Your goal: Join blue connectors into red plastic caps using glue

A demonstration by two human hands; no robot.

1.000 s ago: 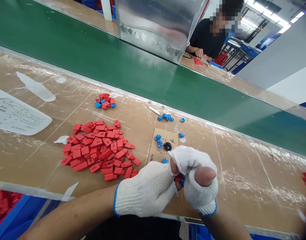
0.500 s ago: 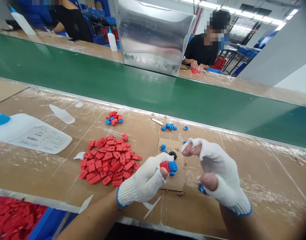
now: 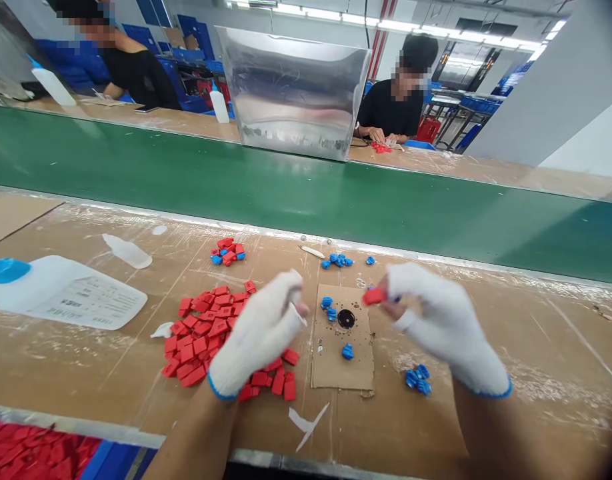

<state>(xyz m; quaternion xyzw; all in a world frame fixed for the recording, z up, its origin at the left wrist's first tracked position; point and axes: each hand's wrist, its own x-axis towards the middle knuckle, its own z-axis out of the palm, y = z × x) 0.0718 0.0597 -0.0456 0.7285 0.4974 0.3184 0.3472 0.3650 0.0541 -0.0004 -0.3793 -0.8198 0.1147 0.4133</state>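
Pinching a red part (image 3: pixel 374 296) between right hand (image 3: pixel 439 320) fingertips, just right of and above the card (image 3: pixel 343 363). Left hand (image 3: pixel 263 330) loosely curled, holding nothing visible, hovering over the red pile (image 3: pixel 206 333) left of the card. Judged early: big pile untouched, only a small mixed red-and-blue cluster (image 3: pixel 227 251) lying finished-looking up-left of the card. Loose blue caps (image 3: pixel 417 378) right of the card, more beyond it. Red part small, flat, blocky, plastic; blurred, any blue fitting not discernible.
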